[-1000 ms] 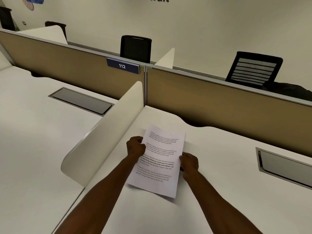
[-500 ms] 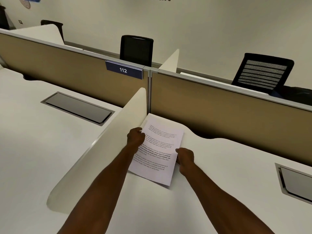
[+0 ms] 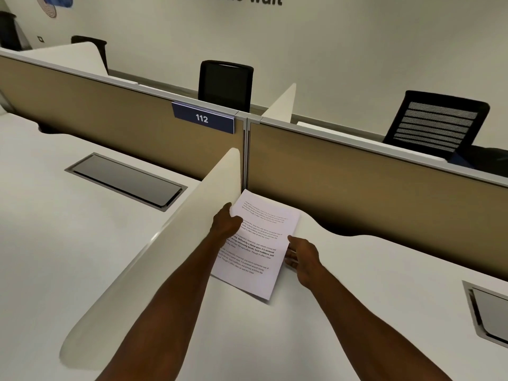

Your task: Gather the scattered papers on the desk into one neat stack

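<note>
A stack of printed white papers (image 3: 258, 240) lies on the white desk (image 3: 357, 312), pushed into the far-left corner where the cream side divider (image 3: 176, 257) meets the tan back partition (image 3: 371, 177). My left hand (image 3: 225, 225) grips the stack's left edge, thumb on top of the page. At the stack's right edge, my right hand (image 3: 301, 254) has its fingers loosened and spread, touching the edge without closing on it. No other loose sheets show on the desk.
A grey cable hatch (image 3: 489, 314) is set in the desk at the right, and another hatch (image 3: 126, 181) in the neighbouring desk at the left. A blue "112" label (image 3: 203, 118) hangs on the partition. Two black chairs (image 3: 225, 85) stand behind it.
Both hands slid the stack away from me into the corner by the divider. My right hand has loosened from a closed grip to spread fingers at the edge.
</note>
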